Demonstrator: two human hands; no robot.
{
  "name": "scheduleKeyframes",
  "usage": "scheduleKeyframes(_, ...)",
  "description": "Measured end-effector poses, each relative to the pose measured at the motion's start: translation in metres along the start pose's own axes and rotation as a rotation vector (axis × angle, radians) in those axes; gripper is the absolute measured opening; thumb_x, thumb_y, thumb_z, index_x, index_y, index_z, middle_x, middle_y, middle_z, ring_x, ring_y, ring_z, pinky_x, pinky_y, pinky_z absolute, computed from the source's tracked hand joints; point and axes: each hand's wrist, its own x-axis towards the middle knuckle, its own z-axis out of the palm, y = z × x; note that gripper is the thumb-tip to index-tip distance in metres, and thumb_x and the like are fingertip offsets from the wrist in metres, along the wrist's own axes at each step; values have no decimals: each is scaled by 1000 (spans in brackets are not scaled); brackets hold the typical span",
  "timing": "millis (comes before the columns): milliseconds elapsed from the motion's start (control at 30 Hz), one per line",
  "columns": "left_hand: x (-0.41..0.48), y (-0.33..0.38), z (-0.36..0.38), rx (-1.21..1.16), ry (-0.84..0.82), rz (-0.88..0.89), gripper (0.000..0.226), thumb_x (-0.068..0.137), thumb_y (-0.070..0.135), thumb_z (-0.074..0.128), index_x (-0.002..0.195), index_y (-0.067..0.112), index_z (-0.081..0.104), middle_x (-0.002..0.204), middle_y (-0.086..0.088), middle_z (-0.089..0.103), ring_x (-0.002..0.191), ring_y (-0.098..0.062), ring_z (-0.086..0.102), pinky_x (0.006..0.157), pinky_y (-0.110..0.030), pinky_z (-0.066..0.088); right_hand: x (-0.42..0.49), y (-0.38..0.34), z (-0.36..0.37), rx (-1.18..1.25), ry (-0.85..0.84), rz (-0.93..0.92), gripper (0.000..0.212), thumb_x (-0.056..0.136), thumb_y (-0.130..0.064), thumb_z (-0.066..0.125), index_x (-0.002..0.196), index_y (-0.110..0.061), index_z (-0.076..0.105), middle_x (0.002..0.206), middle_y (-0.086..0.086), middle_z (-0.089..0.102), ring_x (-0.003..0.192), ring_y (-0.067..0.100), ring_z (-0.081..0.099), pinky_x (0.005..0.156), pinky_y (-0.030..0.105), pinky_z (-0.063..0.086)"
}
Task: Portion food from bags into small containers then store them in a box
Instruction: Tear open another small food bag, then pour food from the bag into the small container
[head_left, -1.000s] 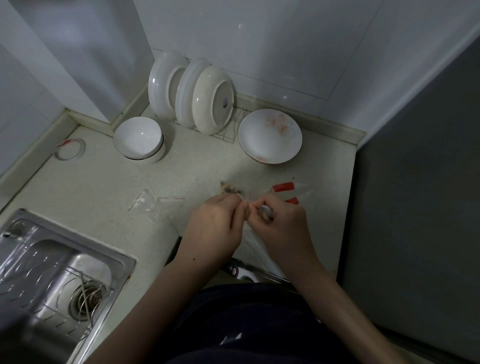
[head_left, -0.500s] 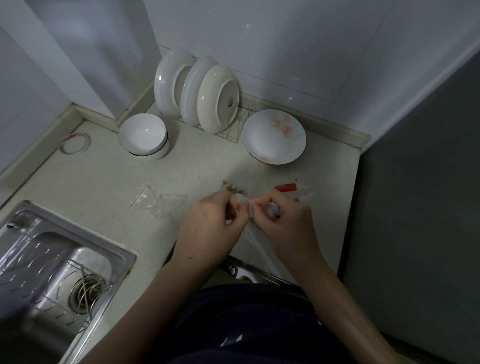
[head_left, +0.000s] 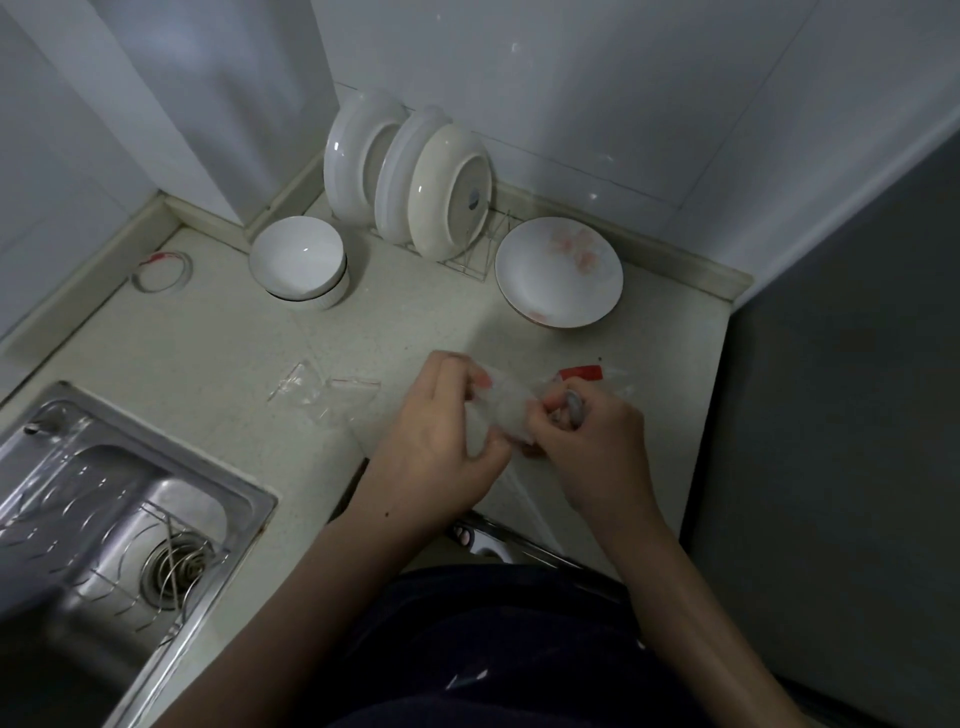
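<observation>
The main risk, as I judge it, is that the thin clear bag (head_left: 506, 415) slips or tears while both hands pull on it, because the film is slippery and soft, and then the food inside could fall on the counter (head_left: 208, 343) at the centre of the frame. A second risk is that the small grey thing (head_left: 573, 402) in the right hand (head_left: 592, 447), perhaps a spoon or a clip, I cannot tell which, drops, because the same fingers also pinch the bag. The left hand (head_left: 441, 441) is closed on the left side of the bag, thumb against the fingers. The right hand is closed too, on the bag's right edge and the grey thing. The bag is between the two hands, just above the counter. No small container and no box is visible; another empty clear bag (head_left: 332, 397) lies left of the hands.
</observation>
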Motion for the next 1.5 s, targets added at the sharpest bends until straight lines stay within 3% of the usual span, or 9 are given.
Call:
scheduleKeyframes(133, -3, -4, 2, 119, -114, 200, 72, 79, 30, 73, 142, 13, 43, 141, -2, 45, 132, -14, 37, 117, -28, 21, 2, 2, 0, 130, -79, 114, 24, 78, -11, 69, 59, -6, 57, 46, -8, 45, 44, 3, 42, 48, 13, 36)
scheduleKeyframes(300, -4, -11, 0, 126, -92, 103, 77, 77, 36, 79, 143, 17, 44, 134, -4, 52, 129, -24, 44, 114, -60, 24, 2, 2, 3, 210, -194, 136, 26, 78, -9, 70, 56, -7, 55, 47, -3, 46, 48, 10, 45, 50, 22, 40)
scheduleKeyframes(467, -7, -17, -1, -8, -45, 113, 60, 75, 28, 82, 128, 12, 57, 125, -3, 54, 118, -19, 50, 103, -40, 41, 3, 6, 1, 234, -267, 140, 23, 77, -22, 69, 68, -2, 61, 65, 20, 58, 61, 33, 56, 58, 37, 47)
scheduleKeyframes(567, -9, -20, 0, -110, -28, 45, 54, 77, 26, 81, 124, 14, 57, 123, 3, 56, 119, -12, 51, 103, -21, 38, 3, 4, 1, 320, -294, 206, 24, 81, -39, 67, 75, -16, 66, 64, 5, 61, 61, 13, 60, 58, 29, 51)
scheduleKeyframes(900, -15, -38, -1, -326, 38, -111, 51, 79, 35, 76, 126, 25, 56, 110, 14, 63, 111, 4, 55, 93, -3, 37, 24, 6, -32, 418, 282, 179, 34, 100, -42, 34, 81, -24, 56, 67, -23, 57, 62, -10, 53, 57, 3, 40)
scheduleKeyframes(1000, -15, -43, 1, -338, 50, -125, 52, 80, 32, 77, 127, 29, 56, 113, 15, 63, 109, 6, 55, 89, -4, 40, 25, 9, -36, 320, 312, 134, 28, 99, -42, 34, 78, -39, 53, 88, 0, 51, 70, 1, 49, 65, 16, 40)
scheduleKeyframes(1100, -13, -47, 4, -345, 31, -130, 51, 80, 29, 78, 127, 27, 57, 115, 14, 62, 108, 5, 55, 89, -7, 42, 27, 10, -37, 119, 262, 50, 28, 101, -31, 37, 79, -40, 52, 97, 11, 47, 75, 10, 52, 67, 12, 41)
scheduleKeyframes(1233, -11, -54, 12, -358, -6, -133, 50, 78, 30, 80, 123, 24, 58, 115, 14, 61, 109, 6, 53, 88, -2, 38, 30, 18, -33, -115, 114, 63, 24, 101, -19, 44, 97, -6, 63, 98, 9, 51, 87, 22, 58, 75, 22, 47)
scheduleKeyframes(1500, -6, -62, 23, -362, -26, -86, 52, 71, 50, 73, 117, 32, 56, 108, 22, 58, 105, 9, 52, 84, 0, 36, 43, 32, -18, -588, -234, 9, 19, 94, -18, 54, 96, -9, 70, 92, 2, 55, 78, 18, 56, 62, 16, 34)
